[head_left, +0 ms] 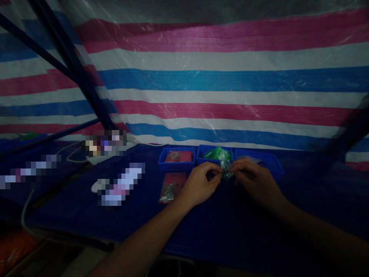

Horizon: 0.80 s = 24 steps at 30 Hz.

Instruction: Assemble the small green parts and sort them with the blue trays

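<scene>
My left hand (198, 184) and my right hand (253, 180) meet over a dark blue table (230, 227), fingers pinched together on a small clear plastic packet (226, 170) held between them. The packet looks greenish; its contents are too dim to make out. Just behind the hands stand three blue trays: one with red packets (176, 158), one with green packets (215, 154), and one at the right (259, 159) whose contents are hard to see. A red packet (172, 186) lies flat on the table left of my left hand.
A striped pink, white and blue tarp (219, 84) hangs right behind the table. Dark poles (72, 61) slant at the left. A white cable (72, 157) and a small white object (96, 186) lie on the left of the table, among blurred patches.
</scene>
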Each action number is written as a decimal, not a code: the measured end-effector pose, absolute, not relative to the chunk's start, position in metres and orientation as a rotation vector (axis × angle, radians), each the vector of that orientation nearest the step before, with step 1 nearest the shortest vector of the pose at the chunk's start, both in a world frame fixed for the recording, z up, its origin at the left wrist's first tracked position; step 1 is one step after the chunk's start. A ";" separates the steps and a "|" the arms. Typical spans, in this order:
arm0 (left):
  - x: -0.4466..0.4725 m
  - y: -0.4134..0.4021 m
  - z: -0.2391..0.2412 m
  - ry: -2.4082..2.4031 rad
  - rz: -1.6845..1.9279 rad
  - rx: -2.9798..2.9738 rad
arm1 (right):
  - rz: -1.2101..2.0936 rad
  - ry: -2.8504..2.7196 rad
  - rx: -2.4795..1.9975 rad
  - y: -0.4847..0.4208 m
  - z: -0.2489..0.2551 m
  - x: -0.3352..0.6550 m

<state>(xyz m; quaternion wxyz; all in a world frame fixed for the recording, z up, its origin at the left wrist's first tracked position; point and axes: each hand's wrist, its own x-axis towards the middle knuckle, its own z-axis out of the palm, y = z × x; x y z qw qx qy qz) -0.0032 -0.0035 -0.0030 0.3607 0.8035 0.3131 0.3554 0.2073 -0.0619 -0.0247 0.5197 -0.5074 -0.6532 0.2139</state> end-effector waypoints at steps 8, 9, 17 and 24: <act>-0.003 -0.004 -0.003 0.778 0.816 2.126 | 0.629 -1.676 -1.124 -0.067 -0.026 0.202; -0.003 -0.003 -0.003 0.754 0.832 2.125 | 0.598 -1.661 -1.127 -0.066 -0.026 0.202; -0.005 -0.001 -0.003 0.702 0.816 2.091 | 0.389 -1.679 -1.118 -0.063 -0.023 0.202; -0.005 -0.001 0.000 0.772 0.894 2.124 | 0.193 -1.664 -1.272 -0.060 -0.017 0.213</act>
